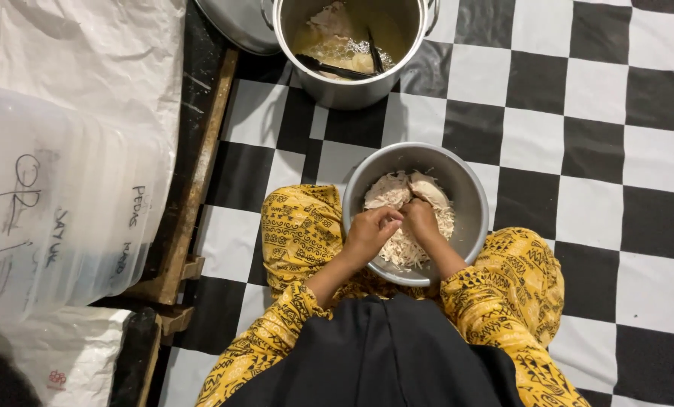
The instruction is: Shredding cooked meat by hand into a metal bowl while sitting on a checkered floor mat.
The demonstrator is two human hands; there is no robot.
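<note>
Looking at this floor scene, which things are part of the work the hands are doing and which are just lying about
In use:
left hand
right hand
metal bowl
shredded chicken
whole chicken pieces

Lying about:
stockpot with broth and tongs
pot lid
stacked plastic containers
white sacks

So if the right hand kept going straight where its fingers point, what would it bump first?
Probably the left hand: the right hand points at it over the shredded pale meat in the round metal bowl.
</note>
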